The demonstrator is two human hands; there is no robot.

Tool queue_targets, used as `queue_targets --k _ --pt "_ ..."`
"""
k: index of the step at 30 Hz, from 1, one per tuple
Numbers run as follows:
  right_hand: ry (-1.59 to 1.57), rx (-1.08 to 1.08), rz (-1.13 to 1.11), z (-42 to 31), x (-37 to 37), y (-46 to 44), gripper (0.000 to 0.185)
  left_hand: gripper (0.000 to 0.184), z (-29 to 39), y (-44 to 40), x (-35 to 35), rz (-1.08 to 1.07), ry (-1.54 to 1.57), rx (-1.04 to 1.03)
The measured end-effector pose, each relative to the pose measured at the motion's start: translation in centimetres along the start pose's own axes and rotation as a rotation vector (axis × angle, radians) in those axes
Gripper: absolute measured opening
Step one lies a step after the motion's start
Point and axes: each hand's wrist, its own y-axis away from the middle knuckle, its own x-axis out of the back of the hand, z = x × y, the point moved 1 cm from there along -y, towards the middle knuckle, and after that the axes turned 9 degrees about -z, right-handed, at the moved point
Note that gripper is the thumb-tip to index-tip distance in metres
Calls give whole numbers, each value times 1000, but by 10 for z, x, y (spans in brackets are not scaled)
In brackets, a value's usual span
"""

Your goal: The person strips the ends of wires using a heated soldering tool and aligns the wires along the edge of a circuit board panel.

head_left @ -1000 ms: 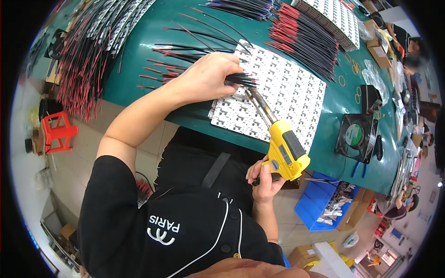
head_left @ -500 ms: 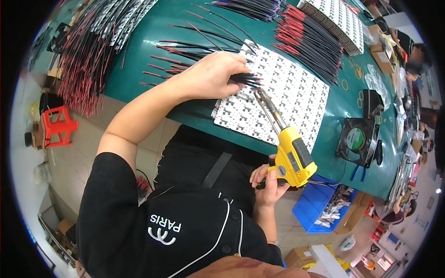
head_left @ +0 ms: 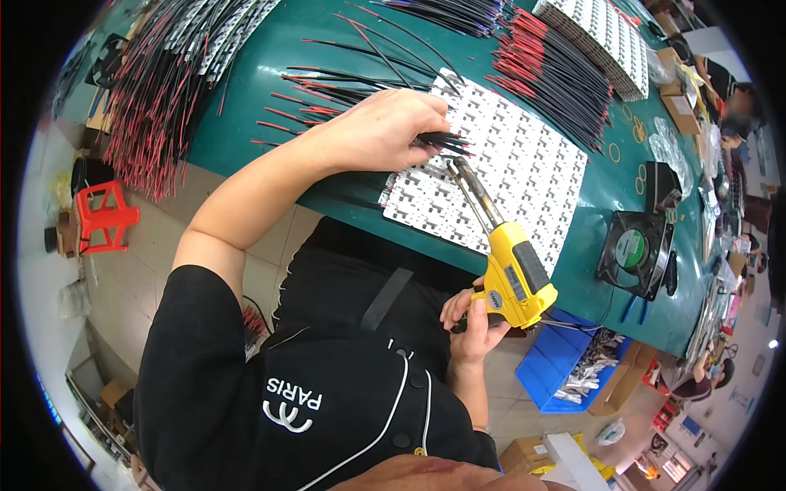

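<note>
My left hand (head_left: 397,131) is closed around a bunch of thin black wires (head_left: 446,142), their ends poking out past the fingers over a white panel of small circuit boards (head_left: 516,155). More wires with red ends (head_left: 307,106) trail out on the far side of that hand. In my right hand (head_left: 475,323) is a yellow soldering gun (head_left: 516,278), gripped by its handle. Its long metal tip reaches up to the panel, close below the wire ends; whether it touches a board I cannot tell.
Red and black wires (head_left: 557,74) lie in a pile behind the panel, near a stack of white panels (head_left: 602,41). Another wired stack (head_left: 164,98) hangs over the left edge. A black fan (head_left: 632,250) stands at right, above a blue bin (head_left: 553,368). A red stool (head_left: 106,217) is at left.
My left hand and the wire ends have shifted slightly to the right over the panel. The soldering gun stays nearly where it was, still in my right hand.
</note>
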Motion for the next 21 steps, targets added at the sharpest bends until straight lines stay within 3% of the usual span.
queue_targets --k 14,21 --pt "8 66 109 -6 0 -1 46 18 1 0 1 -31 -31 9" --pt "-5 62 91 -8 1 0 47 18 -7 5 -2 10 19 -54"
